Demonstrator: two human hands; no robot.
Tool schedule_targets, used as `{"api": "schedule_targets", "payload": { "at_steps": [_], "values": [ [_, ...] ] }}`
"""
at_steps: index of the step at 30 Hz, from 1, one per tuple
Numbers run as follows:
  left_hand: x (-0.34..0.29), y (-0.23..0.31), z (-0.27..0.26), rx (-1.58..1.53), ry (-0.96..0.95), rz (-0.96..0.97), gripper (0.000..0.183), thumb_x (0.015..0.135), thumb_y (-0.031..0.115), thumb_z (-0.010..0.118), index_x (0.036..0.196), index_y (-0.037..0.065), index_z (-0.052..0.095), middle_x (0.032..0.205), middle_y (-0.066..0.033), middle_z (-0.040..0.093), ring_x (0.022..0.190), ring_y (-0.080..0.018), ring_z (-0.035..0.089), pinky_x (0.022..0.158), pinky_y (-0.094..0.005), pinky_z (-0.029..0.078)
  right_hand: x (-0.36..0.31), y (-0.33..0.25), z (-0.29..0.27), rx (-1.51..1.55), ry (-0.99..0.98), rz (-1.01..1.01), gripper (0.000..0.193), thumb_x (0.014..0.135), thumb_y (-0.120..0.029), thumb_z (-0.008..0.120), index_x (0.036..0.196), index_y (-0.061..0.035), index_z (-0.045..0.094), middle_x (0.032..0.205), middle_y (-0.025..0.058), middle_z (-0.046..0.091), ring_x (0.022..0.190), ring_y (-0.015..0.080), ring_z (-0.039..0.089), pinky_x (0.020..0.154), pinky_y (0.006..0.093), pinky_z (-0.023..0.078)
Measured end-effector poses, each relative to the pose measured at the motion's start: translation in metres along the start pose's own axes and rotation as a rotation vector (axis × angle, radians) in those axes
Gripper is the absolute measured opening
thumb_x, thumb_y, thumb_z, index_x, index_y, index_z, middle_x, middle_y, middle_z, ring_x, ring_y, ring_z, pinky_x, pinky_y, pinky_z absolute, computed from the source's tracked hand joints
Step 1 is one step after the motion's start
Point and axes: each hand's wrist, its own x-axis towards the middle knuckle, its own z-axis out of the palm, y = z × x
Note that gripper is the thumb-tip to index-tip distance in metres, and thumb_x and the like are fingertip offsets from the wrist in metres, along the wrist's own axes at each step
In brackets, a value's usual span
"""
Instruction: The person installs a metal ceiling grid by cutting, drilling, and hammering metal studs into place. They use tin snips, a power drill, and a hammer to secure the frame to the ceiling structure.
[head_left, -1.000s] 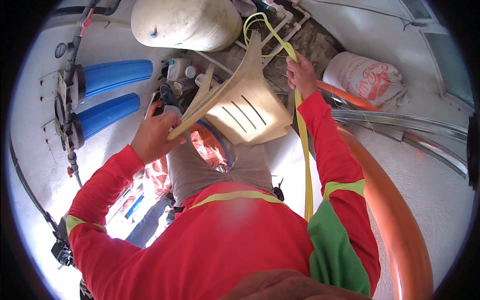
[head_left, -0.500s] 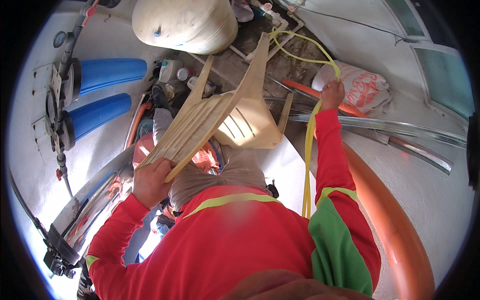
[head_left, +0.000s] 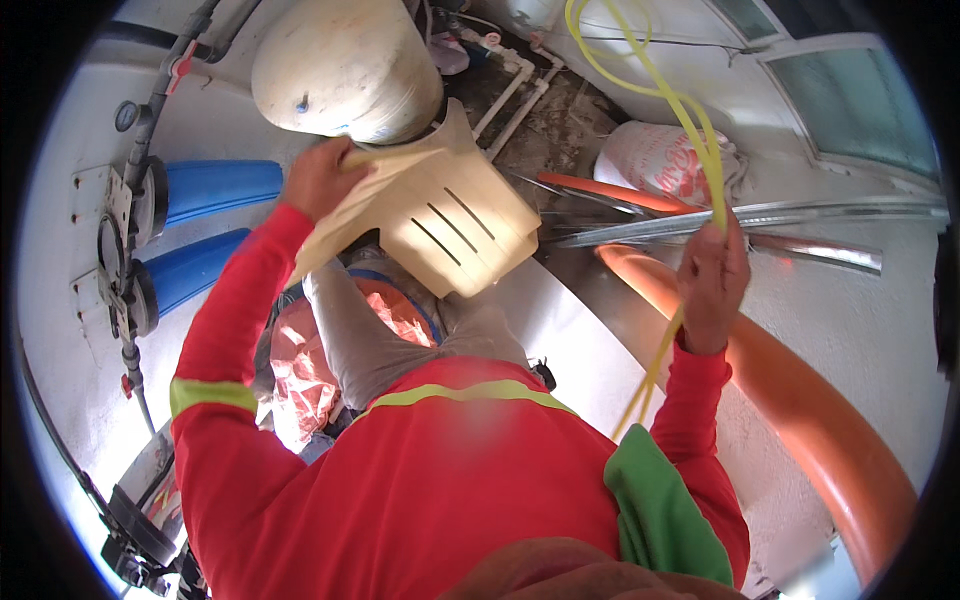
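A beige plastic chair [head_left: 460, 230] with slots hangs tilted in front of me. My left hand [head_left: 325, 180] is closed on its upper left edge, the fingers curled over the rim. On the right, my right hand [head_left: 715, 285] grips a thin yellow hose or cord [head_left: 712, 175]; which of the two, I cannot tell. Loops of it rise past the upper edge of the view, and a length runs down from the hand to my side. Part of the chair is hidden behind my left hand and forearm.
A big pale tank [head_left: 345, 70] stands behind the chair. Blue filter housings [head_left: 222, 190] and pipes line the left wall. To the right lie a thick orange pipe [head_left: 800, 400], metal channels [head_left: 800, 212] and a white sack [head_left: 665, 160]. Below the chair is a reddish bag [head_left: 300, 350].
My left hand has moved up and away from me, swinging the chair to a new tilt. The right hand has come down and to the right, and the yellow loops have lifted off the floor.
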Motion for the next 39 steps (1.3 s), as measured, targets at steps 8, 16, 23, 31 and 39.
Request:
{"api": "schedule_targets", "payload": {
  "at_steps": [8, 16, 23, 31, 39],
  "values": [
    [0.204, -0.049, 0.063, -0.025, 0.242, -0.028, 0.043, 0.090, 0.039, 0.075, 0.120, 0.009, 0.069, 0.116, -0.0158, 0.074, 0.110, -0.0352, 0.069, 0.093, -0.0428, 0.054, -0.104, -0.072, -0.067, -0.248, 0.180, 0.010, 0.040, 0.110, -0.020, 0.044, 0.139, 0.0050, 0.055, 0.070, -0.0069, 0.041, 0.054, 0.0000, 0.030, 0.047, 0.0191, 0.025],
    [0.228, -0.047, 0.080, 0.172, 0.322, 0.011, 0.060, 0.084, 0.038, 0.080, 0.133, 0.009, 0.062, 0.137, -0.0179, 0.063, 0.129, -0.0365, 0.059, 0.105, -0.0483, 0.048, -0.183, -0.100, -0.117, -0.520, 0.228, -0.074, 0.043, 0.109, -0.027, 0.047, 0.135, 0.0051, 0.058, 0.067, -0.0059, 0.044, 0.055, 0.0016, 0.036, 0.050, 0.0206, 0.026],
    [0.073, 0.177, 0.133, -0.679, -0.328, 1.023, 0.103, 0.069, 0.021, 0.093, 0.156, 0.009, 0.039, 0.161, -0.0155, 0.040, 0.149, -0.0292, 0.037, 0.124, -0.0409, 0.029, -0.208, -0.162, -0.133, -0.658, 0.268, -0.230, 0.050, 0.109, -0.037, 0.050, 0.132, 0.0056, 0.059, 0.070, -0.0042, 0.048, 0.055, 0.0030, 0.038, 0.049, 0.0218, 0.026],
    [0.037, 0.176, 0.241, -0.044, -0.343, 1.039, 0.036, 0.081, 0.030, 0.083, 0.112, 0.015, 0.076, 0.111, -0.0108, 0.073, 0.115, -0.0335, 0.063, 0.105, -0.0440, 0.046, -0.288, -0.297, -0.175, -0.908, 0.481, -0.411, 0.051, 0.110, -0.035, 0.048, 0.136, 0.0078, 0.055, 0.076, -0.0031, 0.048, 0.059, 0.0022, 0.037, 0.052, 0.0180, 0.024],
    [0.074, 0.178, 0.171, -0.915, -0.464, 0.798, 0.051, 0.088, 0.009, 0.072, 0.137, 0.004, 0.061, 0.143, -0.0145, 0.060, 0.136, -0.0247, 0.055, 0.117, -0.0372, 0.041, -0.411, -0.361, -0.235, -1.183, 0.670, -0.051, 0.040, 0.113, -0.023, 0.043, 0.143, 0.0014, 0.052, 0.108, 0.0048, 0.060, 0.091, 0.0083, 0.056, 0.083, 0.0230, 0.043]
  ]
}}
